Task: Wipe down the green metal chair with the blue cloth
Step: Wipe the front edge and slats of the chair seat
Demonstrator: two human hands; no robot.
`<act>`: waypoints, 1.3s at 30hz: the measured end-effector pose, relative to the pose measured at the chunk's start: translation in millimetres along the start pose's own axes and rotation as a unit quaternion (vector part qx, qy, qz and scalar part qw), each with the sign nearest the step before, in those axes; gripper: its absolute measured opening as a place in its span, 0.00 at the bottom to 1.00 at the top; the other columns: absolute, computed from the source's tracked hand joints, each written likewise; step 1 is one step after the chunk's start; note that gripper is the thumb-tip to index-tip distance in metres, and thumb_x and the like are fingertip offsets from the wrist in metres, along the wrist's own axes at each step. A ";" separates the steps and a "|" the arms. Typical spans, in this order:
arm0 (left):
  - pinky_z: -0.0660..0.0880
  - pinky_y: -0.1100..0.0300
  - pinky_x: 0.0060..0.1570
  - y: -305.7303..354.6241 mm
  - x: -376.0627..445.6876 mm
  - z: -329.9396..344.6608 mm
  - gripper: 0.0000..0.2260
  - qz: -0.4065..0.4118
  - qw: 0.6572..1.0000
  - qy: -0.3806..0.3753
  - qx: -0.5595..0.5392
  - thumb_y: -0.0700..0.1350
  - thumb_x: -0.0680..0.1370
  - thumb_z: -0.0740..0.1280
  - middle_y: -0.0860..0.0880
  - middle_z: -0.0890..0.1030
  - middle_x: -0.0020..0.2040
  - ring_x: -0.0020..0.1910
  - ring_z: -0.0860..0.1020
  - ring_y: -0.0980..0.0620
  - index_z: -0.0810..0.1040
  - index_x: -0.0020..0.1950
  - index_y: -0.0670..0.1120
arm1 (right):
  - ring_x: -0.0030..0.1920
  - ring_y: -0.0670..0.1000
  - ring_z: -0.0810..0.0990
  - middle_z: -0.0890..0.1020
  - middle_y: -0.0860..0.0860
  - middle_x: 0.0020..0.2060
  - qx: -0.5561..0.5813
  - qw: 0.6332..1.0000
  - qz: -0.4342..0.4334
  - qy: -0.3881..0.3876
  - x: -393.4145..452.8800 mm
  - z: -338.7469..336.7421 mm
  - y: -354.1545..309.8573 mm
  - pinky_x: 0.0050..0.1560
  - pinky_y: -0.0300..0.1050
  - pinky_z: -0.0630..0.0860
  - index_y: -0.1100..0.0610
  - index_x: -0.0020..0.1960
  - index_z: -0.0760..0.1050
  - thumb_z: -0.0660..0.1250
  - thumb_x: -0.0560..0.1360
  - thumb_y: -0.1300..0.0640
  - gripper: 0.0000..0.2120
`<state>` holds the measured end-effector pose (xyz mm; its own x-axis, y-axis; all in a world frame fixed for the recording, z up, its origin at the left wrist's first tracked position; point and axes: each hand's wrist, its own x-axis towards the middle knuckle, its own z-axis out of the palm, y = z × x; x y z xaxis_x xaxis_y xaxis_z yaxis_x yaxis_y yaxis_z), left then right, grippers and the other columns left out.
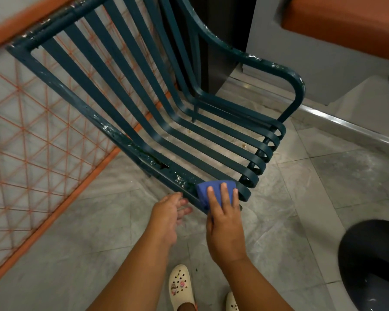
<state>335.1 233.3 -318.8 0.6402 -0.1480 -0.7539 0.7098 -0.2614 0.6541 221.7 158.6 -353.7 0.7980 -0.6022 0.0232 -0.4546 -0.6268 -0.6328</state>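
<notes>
The dark green metal chair (pixel 157 113) fills the upper middle of the view, its slatted back leaning toward the left and its seat slats curling at the front edge. White flecks and wet patches mark its near side rail. The folded blue cloth (pixel 213 191) lies over the front end of that rail. My right hand (pixel 225 221) presses flat on the cloth, fingers spread across it. My left hand (pixel 169 214) hovers just left of the rail, fingers loosely apart, holding nothing.
An orange mesh railing (pixel 32 135) runs along the left behind the chair. A grey counter base with a metal kick strip (pixel 346 126) stands on the right. A black rounded object (pixel 373 265) sits at lower right. My feet in cream clogs (pixel 180 286) rest on grey tiles.
</notes>
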 end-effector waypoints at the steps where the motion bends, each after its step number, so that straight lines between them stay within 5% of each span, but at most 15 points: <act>1: 0.72 0.55 0.43 3.1 1.9 -1.0 0.13 0.001 1.000 0.002 -0.018 0.48 0.79 0.61 0.50 0.83 0.48 0.44 0.83 0.51 0.75 0.62 0.47 | 0.76 0.62 0.46 0.53 0.50 0.77 -0.023 0.999 -0.045 -0.003 -3.2 1.2 -3.1 0.70 0.64 0.60 0.45 0.76 0.53 0.65 0.75 0.64 0.36; 3: 0.72 0.57 0.41 10.9 4.4 -2.5 0.12 0.018 0.999 0.027 -0.040 0.46 0.79 0.61 0.50 0.82 0.51 0.44 0.82 0.51 0.74 0.62 0.46 | 0.75 0.64 0.50 0.57 0.52 0.76 -0.057 0.992 -0.113 -0.012 -13.6 1.9 1.0 0.68 0.65 0.61 0.47 0.75 0.56 0.70 0.71 0.66 0.40; 6: 0.70 0.61 0.42 18.5 4.7 -10.8 0.11 0.143 0.978 0.116 0.102 0.45 0.79 0.61 0.50 0.77 0.61 0.50 0.77 0.54 0.72 0.62 0.52 | 0.75 0.63 0.51 0.55 0.52 0.76 -0.040 0.997 -0.060 -0.006 -17.8 -2.1 8.1 0.68 0.61 0.63 0.45 0.76 0.53 0.71 0.72 0.63 0.41; 10: 0.68 0.61 0.59 20.7 7.3 -25.4 0.20 0.342 0.843 0.140 0.391 0.44 0.80 0.58 0.53 0.65 0.73 0.68 0.66 0.53 0.65 0.72 0.52 | 0.76 0.61 0.50 0.55 0.51 0.77 -0.023 1.000 -0.003 0.007 -4.2 1.1 -4.0 0.69 0.57 0.55 0.46 0.76 0.52 0.68 0.75 0.54 0.36; 14: 0.54 0.48 0.73 13.2 16.0 -32.7 0.26 0.310 0.777 0.085 0.541 0.44 0.81 0.55 0.54 0.50 0.78 0.76 0.48 0.52 0.50 0.77 0.53 | 0.74 0.62 0.57 0.62 0.50 0.74 -0.024 0.997 -0.076 -0.006 -3.5 -5.2 5.3 0.67 0.59 0.64 0.46 0.72 0.64 0.72 0.71 0.55 0.33; 17: 0.49 0.47 0.74 8.4 21.6 -36.7 0.28 0.305 0.752 0.084 0.579 0.44 0.81 0.54 0.55 0.45 0.78 0.76 0.43 0.52 0.44 0.77 0.55 | 0.72 0.62 0.62 0.64 0.52 0.73 0.003 1.000 -0.008 0.014 7.5 -4.8 0.0 0.62 0.62 0.72 0.47 0.71 0.67 0.72 0.72 0.60 0.31; 23: 0.46 0.45 0.72 2.7 26.8 -36.8 0.33 0.298 0.735 0.099 0.600 0.43 0.80 0.56 0.57 0.39 0.76 0.76 0.41 0.51 0.38 0.76 0.56 | 0.73 0.63 0.59 0.66 0.53 0.72 -0.034 0.997 -0.066 0.011 3.4 -0.2 -9.3 0.64 0.63 0.69 0.49 0.71 0.66 0.74 0.68 0.67 0.36; 26: 0.44 0.44 0.72 1.4 28.0 -37.4 0.35 0.296 0.725 0.097 0.614 0.43 0.79 0.57 0.58 0.34 0.73 0.75 0.38 0.51 0.35 0.75 0.56 | 0.73 0.58 0.58 0.63 0.50 0.71 0.005 1.000 -0.013 0.018 11.5 -6.9 -12.7 0.65 0.59 0.71 0.50 0.71 0.64 0.70 0.73 0.65 0.31; 29: 0.41 0.44 0.71 1.6 27.9 -39.3 0.36 0.299 0.720 0.090 0.619 0.43 0.79 0.57 0.58 0.33 0.72 0.75 0.36 0.51 0.32 0.73 0.56 | 0.75 0.54 0.51 0.58 0.48 0.73 0.038 0.998 0.050 0.019 27.9 0.8 -32.5 0.72 0.58 0.62 0.49 0.73 0.59 0.63 0.79 0.60 0.26; 32: 0.40 0.44 0.71 3.6 26.8 -40.6 0.36 0.301 0.714 0.082 0.627 0.44 0.79 0.57 0.57 0.32 0.72 0.74 0.35 0.52 0.31 0.72 0.56 | 0.76 0.56 0.49 0.58 0.50 0.75 -0.020 1.000 -0.010 -0.008 39.5 7.5 -49.0 0.74 0.59 0.54 0.47 0.74 0.60 0.65 0.77 0.62 0.29; 36: 0.40 0.44 0.71 5.1 23.8 -41.5 0.35 0.298 0.718 0.077 0.624 0.44 0.80 0.57 0.57 0.32 0.72 0.74 0.35 0.53 0.32 0.73 0.55 | 0.73 0.61 0.60 0.67 0.53 0.72 -0.125 0.983 -0.127 -0.051 32.1 1.6 -40.2 0.68 0.60 0.59 0.49 0.70 0.69 0.76 0.66 0.65 0.36; 39: 0.39 0.45 0.71 7.6 22.5 -41.2 0.34 0.301 0.722 0.074 0.618 0.44 0.80 0.56 0.56 0.32 0.73 0.74 0.35 0.53 0.32 0.73 0.54 | 0.73 0.61 0.59 0.66 0.54 0.72 -0.132 0.989 -0.051 -0.041 36.0 -0.6 -39.0 0.66 0.58 0.60 0.48 0.71 0.67 0.73 0.69 0.63 0.34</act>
<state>367.0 267.2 -328.2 0.8129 -0.5106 -0.2802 -0.4574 -0.8575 0.2355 267.9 161.1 -327.7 0.8700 -0.4929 0.0063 -0.4482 -0.7964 -0.4061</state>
